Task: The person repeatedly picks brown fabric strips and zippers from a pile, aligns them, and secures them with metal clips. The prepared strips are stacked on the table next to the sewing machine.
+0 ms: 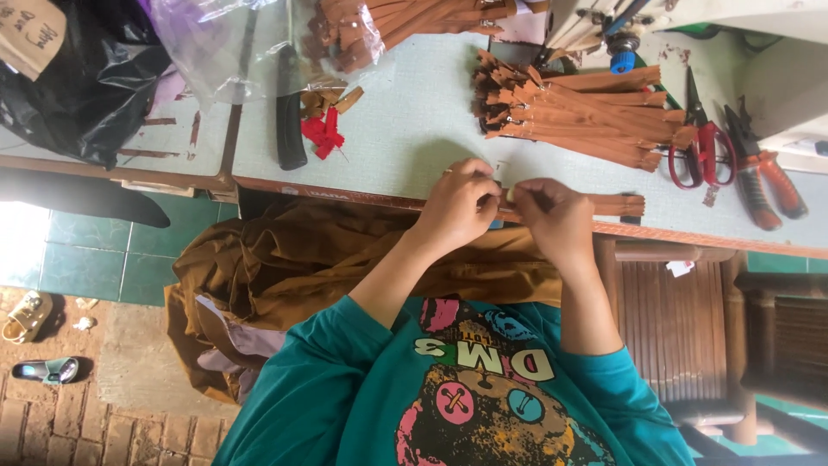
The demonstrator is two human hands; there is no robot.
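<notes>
My left hand (457,205) and my right hand (555,217) meet at the front edge of a pale green table (405,129). Both pinch one end of a brown zipper (619,204), which lies along the table edge and runs off to the right. What the fingertips do at the zipper's end is hidden by the fingers. A pile of several matching brown zippers (578,112) lies just beyond my hands. Brown cloth (302,259) is bunched on my lap below the table edge.
Red-handled scissors (697,148) and red-handled pliers (768,177) lie at the right. Red scraps (323,134), a black bar-like object (289,121), a clear bag of brown zippers (341,39) and a black bag (86,78) sit at the left. A wooden chair (681,328) stands to my right.
</notes>
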